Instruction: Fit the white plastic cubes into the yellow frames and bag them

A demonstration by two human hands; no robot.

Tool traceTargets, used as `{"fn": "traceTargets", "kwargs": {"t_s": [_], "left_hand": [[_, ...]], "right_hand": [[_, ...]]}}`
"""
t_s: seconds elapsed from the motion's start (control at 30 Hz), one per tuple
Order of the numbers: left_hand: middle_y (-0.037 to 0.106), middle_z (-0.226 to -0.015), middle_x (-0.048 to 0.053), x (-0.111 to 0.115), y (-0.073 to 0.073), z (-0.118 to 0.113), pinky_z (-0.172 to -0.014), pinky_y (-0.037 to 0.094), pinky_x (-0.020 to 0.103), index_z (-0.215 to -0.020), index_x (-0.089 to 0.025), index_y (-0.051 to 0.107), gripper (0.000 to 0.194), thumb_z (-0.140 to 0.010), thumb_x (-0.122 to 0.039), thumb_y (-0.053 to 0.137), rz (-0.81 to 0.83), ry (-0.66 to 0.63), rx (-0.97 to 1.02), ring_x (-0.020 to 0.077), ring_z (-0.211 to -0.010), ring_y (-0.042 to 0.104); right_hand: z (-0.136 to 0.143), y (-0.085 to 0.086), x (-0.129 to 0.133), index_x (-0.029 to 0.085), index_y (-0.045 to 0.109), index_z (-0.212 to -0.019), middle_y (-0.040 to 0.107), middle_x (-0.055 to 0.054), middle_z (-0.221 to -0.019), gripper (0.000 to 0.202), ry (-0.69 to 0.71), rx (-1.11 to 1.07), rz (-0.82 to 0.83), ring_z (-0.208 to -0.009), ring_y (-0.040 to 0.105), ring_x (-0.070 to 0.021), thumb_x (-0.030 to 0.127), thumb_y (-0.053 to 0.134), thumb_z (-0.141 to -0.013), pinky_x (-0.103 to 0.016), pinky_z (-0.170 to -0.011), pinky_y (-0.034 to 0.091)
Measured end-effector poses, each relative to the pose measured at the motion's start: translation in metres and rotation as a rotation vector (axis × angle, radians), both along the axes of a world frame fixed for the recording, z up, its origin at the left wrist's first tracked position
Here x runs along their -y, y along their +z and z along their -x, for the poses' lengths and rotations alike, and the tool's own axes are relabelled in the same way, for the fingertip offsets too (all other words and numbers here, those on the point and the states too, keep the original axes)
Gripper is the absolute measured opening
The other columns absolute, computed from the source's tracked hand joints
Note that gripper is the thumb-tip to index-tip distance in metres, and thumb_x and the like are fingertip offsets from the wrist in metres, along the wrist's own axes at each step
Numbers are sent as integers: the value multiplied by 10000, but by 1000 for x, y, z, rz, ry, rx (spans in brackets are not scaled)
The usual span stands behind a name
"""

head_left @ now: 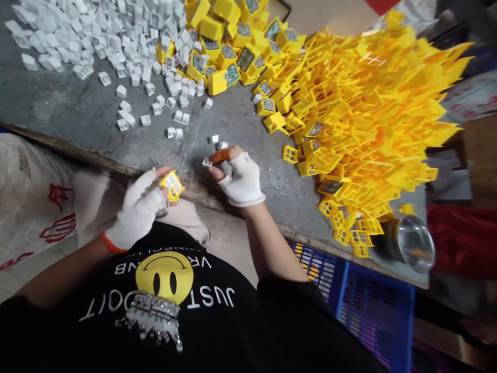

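Note:
In a white fingerless glove, my left hand (140, 210) grips a small yellow plastic frame (172, 186) just off the table's front edge. White pieces fill part of the frame's openings. My right hand (240, 178), gloved the same way, pinches a small white plastic cap (207, 162) between thumb and forefinger, over the front of the table. The forefinger has an orange-brown covering. Two loose white caps (214, 139) lie just beyond the right fingertips. The two hands are apart, and so are the pieces they hold.
White caps (135, 41) are heaped at the back left of the grey table (240, 119). Yellow housings (217, 82) with grey insides lie at the back middle. A tall pile of yellow frames (361, 114) covers the right, near a metal bowl (415, 243). Blue crates (375, 311) stand below.

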State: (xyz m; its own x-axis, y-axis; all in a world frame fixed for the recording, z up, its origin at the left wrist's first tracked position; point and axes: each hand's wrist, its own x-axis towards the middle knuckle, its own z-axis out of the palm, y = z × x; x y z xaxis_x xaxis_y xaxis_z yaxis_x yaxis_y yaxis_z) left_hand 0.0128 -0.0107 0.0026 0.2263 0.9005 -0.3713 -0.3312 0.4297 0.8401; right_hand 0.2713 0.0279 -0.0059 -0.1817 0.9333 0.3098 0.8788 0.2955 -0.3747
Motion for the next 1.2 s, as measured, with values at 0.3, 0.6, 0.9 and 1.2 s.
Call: {"fn": "traceTargets", "kwargs": {"t_s": [0.3,0.6,0.9,1.2], "left_hand": [[750,-1385,110,1,-9,10,-1191,529,421,-1404,-207,718,634,-793,-230,884,-393,3,-138,332,-1321,702],[803,-1263,42,-3,9,0,-991,614,315,-1212,-285,795,458,-777,-212,922,-190,72,6,261,-1170,750],[780,-1207,48,-16,21,-1,-615,588,280,-1227,-337,769,518,-756,-446,955,143,-3,99,233,-897,744],[774,-1116,24,-15,25,0,-612,574,287,-1134,-335,805,286,-864,-417,854,142,71,123,219,-876,705]], "right_hand": [[66,9,42,288,735,-1063,833,-36,-994,89,303,-523,-273,-844,749,-220,366,730,-1020,-432,-854,551],[69,-4,44,228,767,-1036,830,-71,-1035,217,256,-370,-163,-924,745,-208,435,704,-1039,-412,-913,563],[-94,27,-59,175,708,-1350,722,-195,-1411,384,-535,177,127,-1319,648,-369,221,604,-983,-568,-1118,502],[-160,32,-122,141,741,-1311,685,-244,-1450,409,-463,421,347,-1363,613,-433,266,636,-935,-709,-1174,385]]}}
